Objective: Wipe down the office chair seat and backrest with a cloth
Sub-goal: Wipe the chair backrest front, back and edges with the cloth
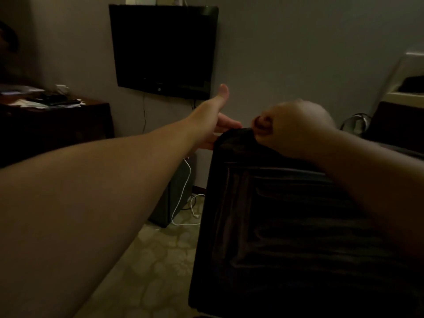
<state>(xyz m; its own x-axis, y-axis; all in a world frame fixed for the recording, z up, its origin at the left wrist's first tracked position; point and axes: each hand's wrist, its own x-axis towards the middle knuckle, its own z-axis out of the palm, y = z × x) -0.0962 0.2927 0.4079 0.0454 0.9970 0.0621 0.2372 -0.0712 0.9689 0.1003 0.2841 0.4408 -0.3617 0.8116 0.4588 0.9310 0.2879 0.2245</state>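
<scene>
The dark office chair backrest (286,226) fills the lower right, seen from behind, with ribbed padding. My left hand (215,120) reaches to its top left corner with the thumb up, and its straight fingers touch the far side of that corner. My right hand (291,127), slightly blurred, is curled into a fist on the top edge of the backrest, thumb and fingers pinching the dark material there. In this dim light I cannot make out a separate cloth. The seat is hidden behind the backrest.
A black TV (163,49) hangs on the wall ahead. A dark cluttered desk (52,125) stands at the left. A dark box (174,191) and a white cable (183,203) lie on the patterned floor by the chair. More dark furniture (399,125) sits at the right.
</scene>
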